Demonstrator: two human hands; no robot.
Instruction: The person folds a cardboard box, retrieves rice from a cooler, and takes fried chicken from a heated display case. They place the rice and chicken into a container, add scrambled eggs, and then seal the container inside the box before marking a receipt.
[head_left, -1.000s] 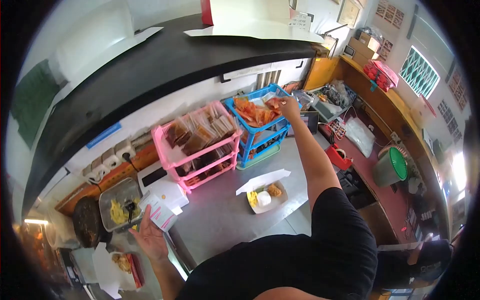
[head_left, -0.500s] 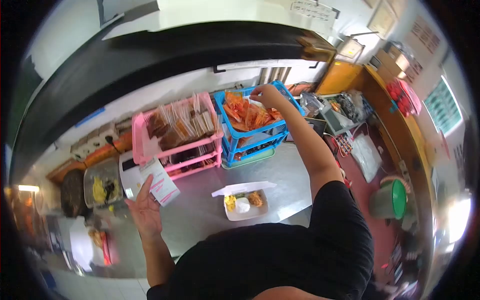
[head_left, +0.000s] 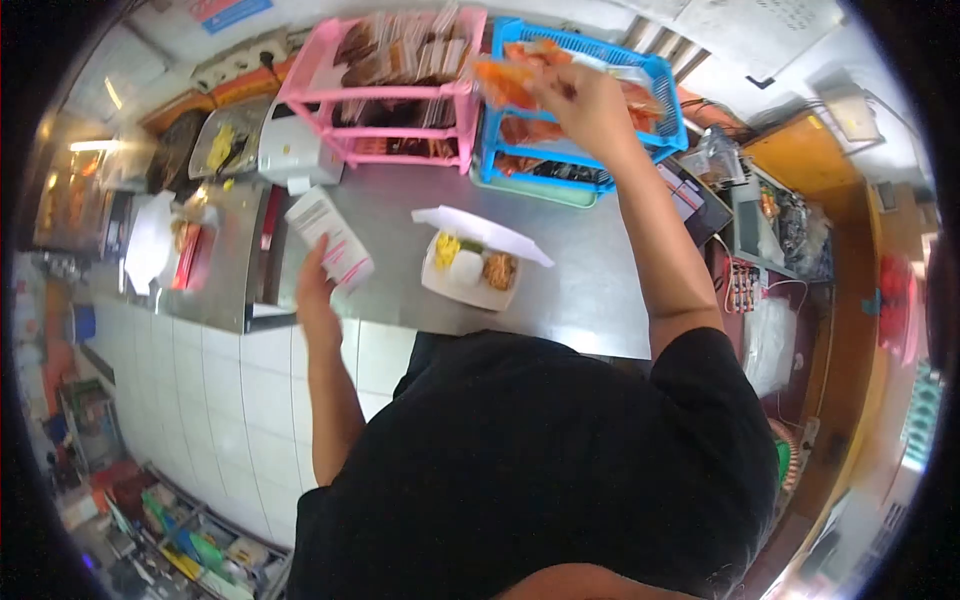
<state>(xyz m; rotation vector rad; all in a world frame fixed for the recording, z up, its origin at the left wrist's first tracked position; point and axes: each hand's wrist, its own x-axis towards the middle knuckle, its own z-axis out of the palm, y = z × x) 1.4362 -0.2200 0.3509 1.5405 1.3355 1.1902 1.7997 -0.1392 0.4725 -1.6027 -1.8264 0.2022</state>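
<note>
- Orange-filled clear plastic sachet (head_left: pixel 503 85): we had it pinched between the fingertips of our right hand (head_left: pixel 585 105), at the left front corner of the top basket; motion blurred its outline.
- White oblong printed packet with pink and grey markings (head_left: pixel 332 235): we gripped it by its lower left edge in our left hand (head_left: pixel 318 290), thumb showing; we could not make out every finger. It was tilted above the counter, left of the meal carton.
- Blue plastic tiered basket (head_left: pixel 672 110): our right hand was above its top level, where we saw more orange sachets lying. Beneath its lowest level was a pale green tray (head_left: pixel 545 191).
- Pink plastic tiered rack (head_left: pixel 312 68): we saw it just left of the blue one, its top packed with flat brown sachets (head_left: pixel 405 55), many upright.
- White cardboard meal carton (head_left: pixel 462 291): we had it between our two arms on the grey metal counter (head_left: pixel 585 265), its flap raised at the back. Inside we saw yellow pieces (head_left: pixel 446 250) on the left, a white mound (head_left: pixel 466 269) in the middle and a crisp brown portion (head_left: pixel 500 271) on the right.
</note>
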